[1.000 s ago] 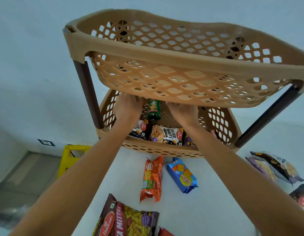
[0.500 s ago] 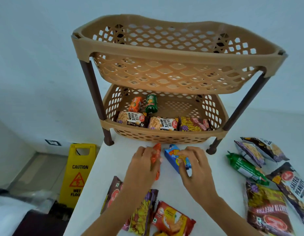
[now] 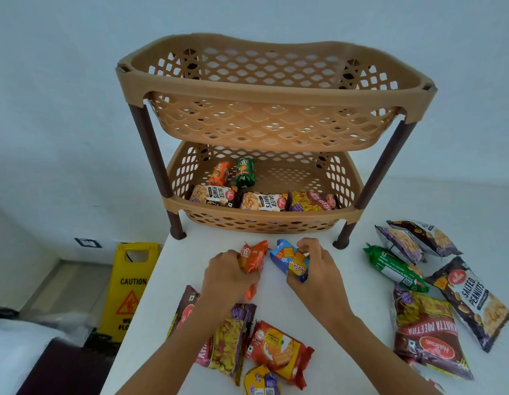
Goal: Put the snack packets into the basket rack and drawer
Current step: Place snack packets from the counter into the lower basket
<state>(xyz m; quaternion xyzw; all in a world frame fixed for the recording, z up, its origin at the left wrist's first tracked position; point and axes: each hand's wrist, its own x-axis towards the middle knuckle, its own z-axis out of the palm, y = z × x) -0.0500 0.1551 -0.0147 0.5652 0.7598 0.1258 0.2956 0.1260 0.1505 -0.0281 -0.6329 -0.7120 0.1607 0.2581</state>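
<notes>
Head view. Two-tier basket rack [image 3: 276, 95] on white table [image 3: 347, 295]. Left hand [image 3: 229, 276] closed around orange packet [image 3: 252, 259]; long axis runs roughly away from the person, far end toward the rack. Right hand [image 3: 316, 270] closed around blue packet [image 3: 289, 259], likewise lengthwise toward the rack. Both packets at the table, just before the rack. Lower tier: five packets, three crosswise along the front, two lengthwise behind. Upper tier: contents not discernible. Loose packets: apparently three near, five at right.

Pale blue wall [image 3: 62, 81], white table [image 3: 279, 303], yellow caution sign [image 3: 128, 286] on the floor.
</notes>
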